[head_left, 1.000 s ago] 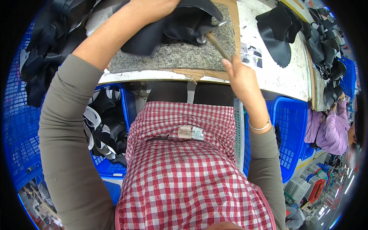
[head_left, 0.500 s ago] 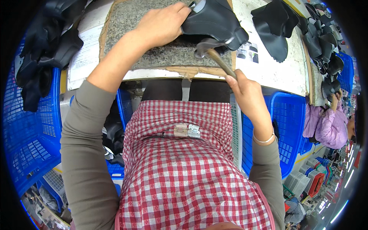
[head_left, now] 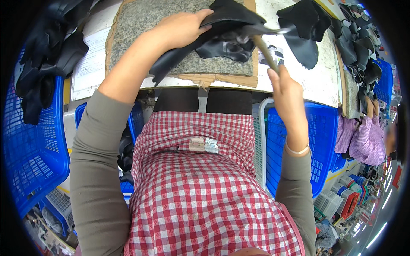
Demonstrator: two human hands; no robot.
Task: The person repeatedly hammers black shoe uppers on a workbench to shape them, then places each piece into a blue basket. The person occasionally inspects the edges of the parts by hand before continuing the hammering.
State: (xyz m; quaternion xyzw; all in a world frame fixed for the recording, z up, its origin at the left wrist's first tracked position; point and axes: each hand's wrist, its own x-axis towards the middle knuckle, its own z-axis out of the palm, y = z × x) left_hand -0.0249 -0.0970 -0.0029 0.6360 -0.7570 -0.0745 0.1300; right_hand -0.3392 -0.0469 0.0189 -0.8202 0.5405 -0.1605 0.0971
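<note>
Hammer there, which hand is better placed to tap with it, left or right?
Probably the right hand: it grips the hammer by its handle, with the metal head near the black piece's right end. The left hand is busy holding that piece over the stone slab.

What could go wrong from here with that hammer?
The hammer might catch the left hand, since its fingers hold the black piece close to the hammer's head.

The black piece could also slip over the speckled slab under a blow, as only that hand steadies it; the right hand is on the handle.
</note>
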